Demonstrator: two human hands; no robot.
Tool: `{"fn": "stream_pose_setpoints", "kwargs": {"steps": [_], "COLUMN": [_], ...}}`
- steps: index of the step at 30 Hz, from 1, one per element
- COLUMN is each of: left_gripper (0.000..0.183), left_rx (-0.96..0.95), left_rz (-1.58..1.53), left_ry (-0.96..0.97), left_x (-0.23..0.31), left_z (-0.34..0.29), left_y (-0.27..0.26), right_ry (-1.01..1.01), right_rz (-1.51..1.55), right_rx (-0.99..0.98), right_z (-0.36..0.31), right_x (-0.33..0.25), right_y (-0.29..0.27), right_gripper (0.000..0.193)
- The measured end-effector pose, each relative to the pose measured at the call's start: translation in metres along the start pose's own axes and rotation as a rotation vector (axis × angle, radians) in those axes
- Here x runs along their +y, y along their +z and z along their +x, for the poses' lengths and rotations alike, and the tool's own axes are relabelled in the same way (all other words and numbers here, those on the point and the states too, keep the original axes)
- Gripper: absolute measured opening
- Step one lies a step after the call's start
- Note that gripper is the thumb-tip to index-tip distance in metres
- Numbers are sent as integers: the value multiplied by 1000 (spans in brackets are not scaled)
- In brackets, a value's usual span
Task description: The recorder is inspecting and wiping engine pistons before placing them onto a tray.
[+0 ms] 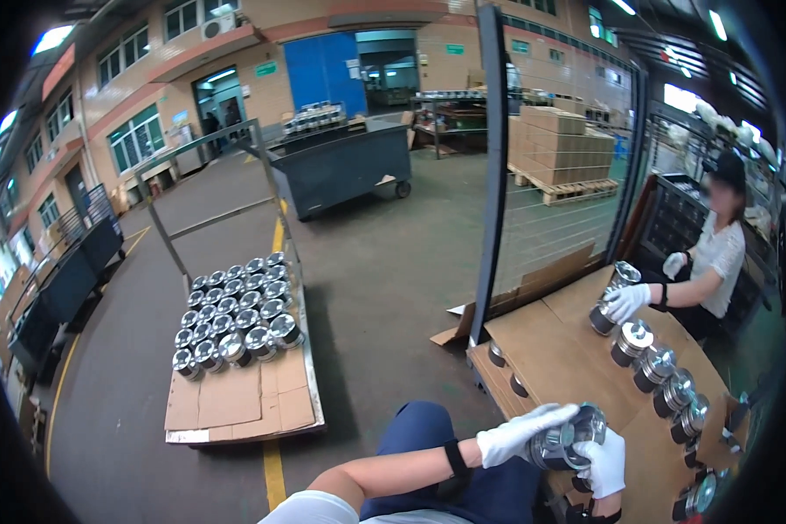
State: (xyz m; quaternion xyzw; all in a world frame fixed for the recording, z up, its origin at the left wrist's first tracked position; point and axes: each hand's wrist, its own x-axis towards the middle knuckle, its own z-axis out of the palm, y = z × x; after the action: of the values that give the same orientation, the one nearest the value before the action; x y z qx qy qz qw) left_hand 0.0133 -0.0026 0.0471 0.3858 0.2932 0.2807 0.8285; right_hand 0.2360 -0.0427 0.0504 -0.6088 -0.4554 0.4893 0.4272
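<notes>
Both my hands wear white gloves and hold one shiny metal cylinder part (568, 434) low in the view. My left hand (517, 433) lies over its left side and top. My right hand (604, 460) cups it from below and the right. The part hangs above the near end of a cardboard-covered bench (555, 349). A row of similar metal parts (664, 371) stands along that bench. At its far end a co-worker in a white top grips another metal part (610, 297) with a gloved hand (625, 302).
A flat cart (240, 402) lined with cardboard stands to my left, with several rows of metal parts (236, 313) at its far end. A dark bin cart (341, 166) stands further back. A black post (491, 175) with wire mesh rises beside the bench. Stacked boxes (559, 144) sit on pallets.
</notes>
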Motion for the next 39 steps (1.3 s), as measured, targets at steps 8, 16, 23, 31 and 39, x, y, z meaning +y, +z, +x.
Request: {"fn": "stream_pose_setpoints", "kwargs": {"steps": [8,16,23,31,39], "left_gripper": [87,50,40,52,70], "left_rx": [8,-191,-20,188,406], "left_rz": [256,-79,85,264,38], "left_ry": [-160,-132,154,210,-49], "left_x": [-9,-13,70,111,102], "left_z": [37,52,70,172,285], "left_y": [-2,2,-36,-77,-122], "right_ry": [-196,-51,-116,-63,145], "right_rz": [-91,73,114,61,108], "right_rx": [-15,-27,-48,201,227], "right_z": [12,7,-11,-54,-62], "right_x": [11,15,1,28,54], "right_y": [-10,-32,-51,-112,-103], "right_gripper": [29,34,37,36,35]}}
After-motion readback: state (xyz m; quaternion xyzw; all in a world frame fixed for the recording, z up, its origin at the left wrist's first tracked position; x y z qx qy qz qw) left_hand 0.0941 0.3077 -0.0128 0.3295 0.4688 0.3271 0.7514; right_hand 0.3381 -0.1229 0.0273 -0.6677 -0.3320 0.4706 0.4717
